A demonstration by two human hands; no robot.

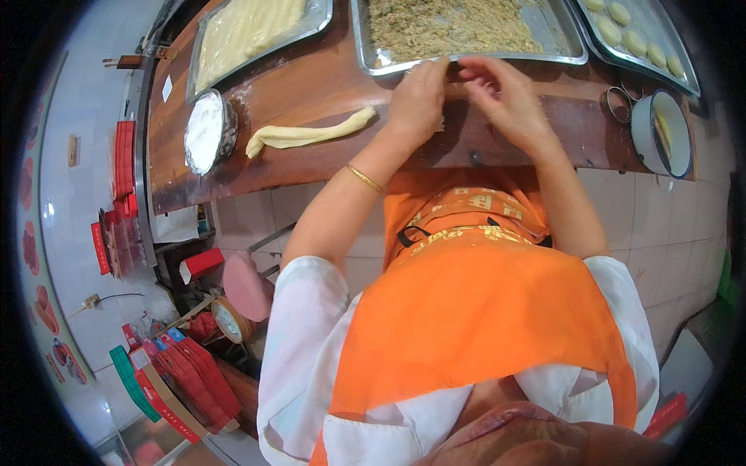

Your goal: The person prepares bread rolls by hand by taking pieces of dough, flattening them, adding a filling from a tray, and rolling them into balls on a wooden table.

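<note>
Both my hands are at the near edge of a metal tray (374, 71) spread with a crumbly yellow-brown filling (466, 29). My left hand (420, 97) is closed, its back toward me; whatever its fingers may hold is hidden. Just beside it, my right hand (503, 99) has its thumb and fingers curved but apart, slightly blurred, with nothing visible between them. A long strip of pale dough (311, 136) lies on the wooden table (342, 167) left of my left hand.
A bowl of white flour (204, 133) stands at the left. Behind it is a tray of dough under plastic film (245, 35). At the right are a tray of round pale dough pieces (636, 43), a metal ring (618, 104) and an enamel bowl (645, 136) near the table's front edge.
</note>
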